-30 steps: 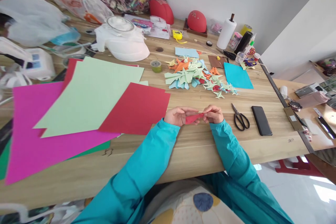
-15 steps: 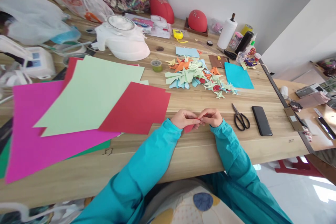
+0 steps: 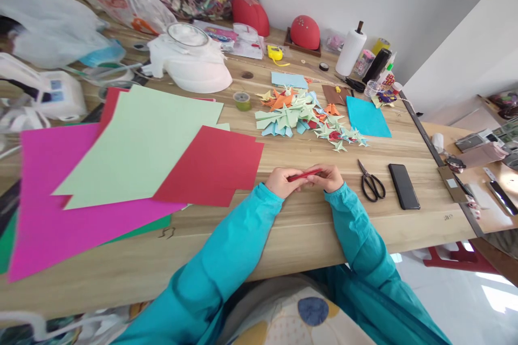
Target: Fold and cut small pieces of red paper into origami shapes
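Observation:
A narrow strip of folded red paper (image 3: 304, 174) lies between my two hands, low over the front of the table. My left hand (image 3: 282, 182) is closed on its left end. At the other end, the fingers of my right hand (image 3: 329, 178) pinch it; some fingertips of both hands are hidden beneath the paper. Beyond the hands sits a pile of folded paper figures (image 3: 287, 113) in green, orange, blue and red. Red paper sheets (image 3: 210, 170) lie left of my left hand. Black-handled scissors (image 3: 371, 182) rest to the right of my right hand.
A phone (image 3: 404, 186) lies right of the scissors. Large green (image 3: 141, 145) and magenta sheets (image 3: 52, 172) cover the left side. A blue sheet (image 3: 368, 116), a tape roll (image 3: 242, 100) and a yellow tape measure (image 3: 274, 53) are farther back. The table's right edge has a dark strip (image 3: 424, 140).
The red paper has turned from a small flap hanging under my left fingers to a thin edge stretched between both hands. My fingers have spread further along it.

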